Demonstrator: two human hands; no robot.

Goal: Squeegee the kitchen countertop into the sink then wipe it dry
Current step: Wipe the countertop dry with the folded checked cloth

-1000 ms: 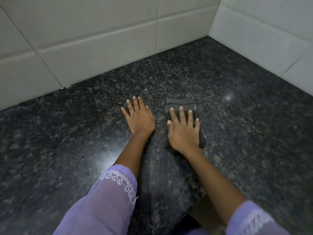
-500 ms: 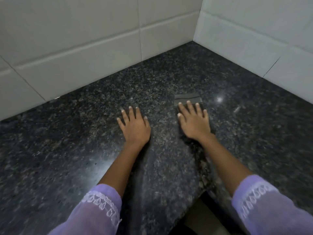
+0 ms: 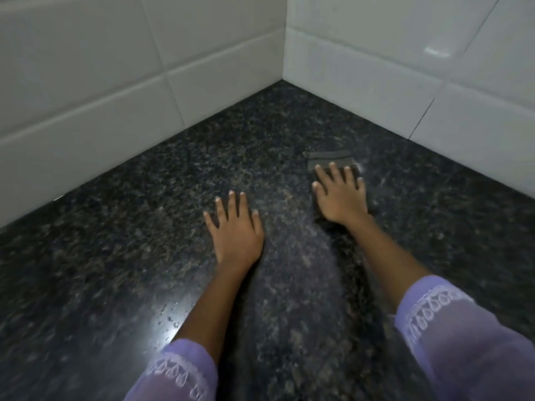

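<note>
Under both my arms spreads the dark speckled granite countertop (image 3: 121, 256), filling nearly the whole view and shining wet where a bright glare sits beside my left forearm. White tiled walls (image 3: 86, 91) close it in along the far left and the far right, meeting at a corner up ahead; the stone runs right up to the foot of the tiles on both sides.

My lilac sleeves (image 3: 463, 337) with white lace trim sit low in the view, one on each forearm. Wide bare stone lies to the left of my left hand, and more off to the right of my right hand, while the wall corner stands not far beyond my fingertips.

My left hand (image 3: 236, 227) lies flat on the bare granite, palm down, fingers spread apart, holding nothing. My right hand (image 3: 341, 195) presses flat on a dark grey cloth (image 3: 330, 158), fingers spread over it rather than curled round it. That cloth is folded into a small pad, its far edge showing past my fingertips, lying on the stone near the right-hand wall. The two hands are apart, with a dull, smeared strip of granite between them.
</note>
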